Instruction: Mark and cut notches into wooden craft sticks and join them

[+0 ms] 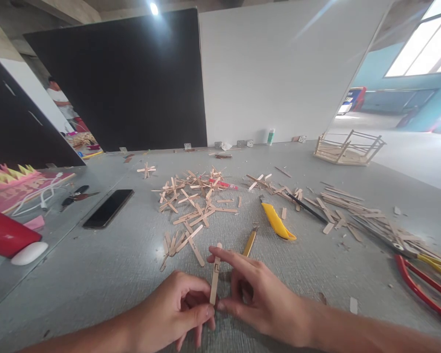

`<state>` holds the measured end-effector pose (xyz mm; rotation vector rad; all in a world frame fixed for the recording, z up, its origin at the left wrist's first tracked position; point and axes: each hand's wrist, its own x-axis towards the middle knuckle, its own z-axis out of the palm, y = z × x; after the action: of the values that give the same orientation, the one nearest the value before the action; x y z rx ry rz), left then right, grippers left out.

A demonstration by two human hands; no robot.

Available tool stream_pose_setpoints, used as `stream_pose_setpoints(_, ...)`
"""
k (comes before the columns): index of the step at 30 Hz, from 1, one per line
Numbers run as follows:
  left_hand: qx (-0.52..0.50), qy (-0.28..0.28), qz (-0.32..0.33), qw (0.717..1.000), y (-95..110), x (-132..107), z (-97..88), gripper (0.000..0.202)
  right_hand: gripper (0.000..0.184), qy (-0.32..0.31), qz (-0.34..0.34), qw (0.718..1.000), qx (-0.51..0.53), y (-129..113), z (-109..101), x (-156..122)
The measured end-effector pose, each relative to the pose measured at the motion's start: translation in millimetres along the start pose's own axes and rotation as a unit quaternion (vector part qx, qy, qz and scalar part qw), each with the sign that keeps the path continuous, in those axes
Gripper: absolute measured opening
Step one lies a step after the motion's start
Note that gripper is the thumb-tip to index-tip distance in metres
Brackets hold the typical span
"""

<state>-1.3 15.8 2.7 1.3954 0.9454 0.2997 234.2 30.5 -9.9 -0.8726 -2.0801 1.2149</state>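
Note:
Both hands meet low in the middle of the grey table [106, 274] around one flat wooden stick [215, 272], which stands nearly upright. My left hand [182, 309] is closed, pinching the stick's lower end between thumb and fingers. My right hand [255, 294] pinches the same lower end with its thumb, while the index finger stretches across the stick near its top. A small pencilled mark shows on the upper part of the stick. Just beyond the hands lie a slim yellow craft knife [250, 241] and a bigger yellow utility knife [278, 221].
Heaps of wooden sticks [194, 196] and offcuts [349, 206] cover the table's middle and right. A black phone [108, 208] lies at left, red-and-yellow cutters [426, 274] at right, a stick-built frame [347, 147] at the far right. Another person [59, 100] works at the far left.

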Motion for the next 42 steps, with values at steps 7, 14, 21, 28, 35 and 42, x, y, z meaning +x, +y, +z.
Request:
stream_pose_setpoints(7,0.003,0.004,-0.005,1.0,-0.9,-0.6,0.2,0.015,0.069,-0.002,0.02,1.0,0.002,-2.4,-0.6,1.9)
stream_pose_setpoints(14,0.007,0.004,-0.005,1.0,0.4,0.7,0.1,0.014,0.065,-0.008,0.024,1.0,-0.006,-2.6,-0.7,3.4)
stream_pose_setpoints(21,0.003,0.003,-0.002,1.0,-0.3,-0.7,1.3,0.019,0.058,-0.003,0.015,1.0,-0.017,-0.6,0.6,1.4)
stream_pose_setpoints(28,-0.065,0.023,0.041,0.997,-2.9,4.6,-1.4,0.048,0.052,0.007,-0.025,0.998,-0.061,-0.4,3.6,0.6)
stream_pose_setpoints(35,-0.055,0.041,0.015,0.998,-1.5,4.7,-0.7,0.02,0.049,0.059,-0.065,0.986,-0.142,1.5,9.2,-3.2)
stream_pose_setpoints(42,-0.056,0.052,0.026,0.997,-3.6,7.7,1.6,0.014,0.058,0.083,-0.14,0.951,-0.264,8.7,11.6,-9.6)
